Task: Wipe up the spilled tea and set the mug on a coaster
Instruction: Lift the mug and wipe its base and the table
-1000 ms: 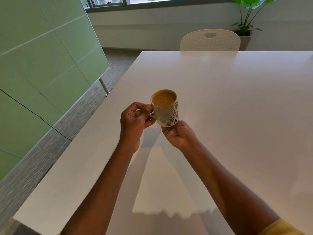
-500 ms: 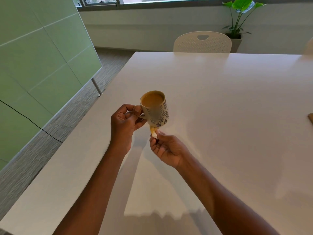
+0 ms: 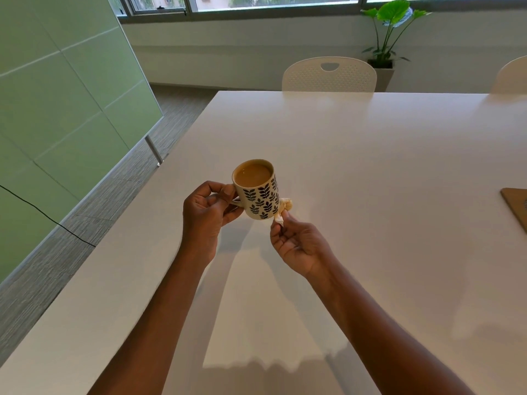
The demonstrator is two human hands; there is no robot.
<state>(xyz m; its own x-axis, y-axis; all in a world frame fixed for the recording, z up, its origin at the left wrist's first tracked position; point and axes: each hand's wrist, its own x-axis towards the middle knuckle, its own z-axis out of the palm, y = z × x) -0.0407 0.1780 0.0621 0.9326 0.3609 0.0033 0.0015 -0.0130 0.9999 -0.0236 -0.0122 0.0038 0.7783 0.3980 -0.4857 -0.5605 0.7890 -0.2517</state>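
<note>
**Q:** What does each hand hold, and why in this way?

**A:** The left hand [image 3: 209,208] is closed on the handle of the mug [image 3: 258,191], which is raised clear of the worktop [image 3: 385,166] and kept nearly upright. The tea [image 3: 253,173] stands close to the rim, so a level hold probably guards against a fresh spill. The right hand [image 3: 296,242], palm up, pinches a small crumpled tissue [image 3: 285,208] between thumb and fingertips and presses it to the lower right side of the mug, most likely to catch drips from the wall or base.

**Q:** Where is the mug meant to go?

**A:** A brown, flat piece at the far right edge of the view, cut off by the frame, may be the coaster [image 3: 516,205]; too little of it shows to be sure. It lies well apart from the mug.

**Q:** Is spilled tea visible on the worktop?

**A:** None can be made out; beneath the hands only shadows show.

**Q:** What stage is this?

**A:** By appearance, drying the mug before it is set down.
</note>
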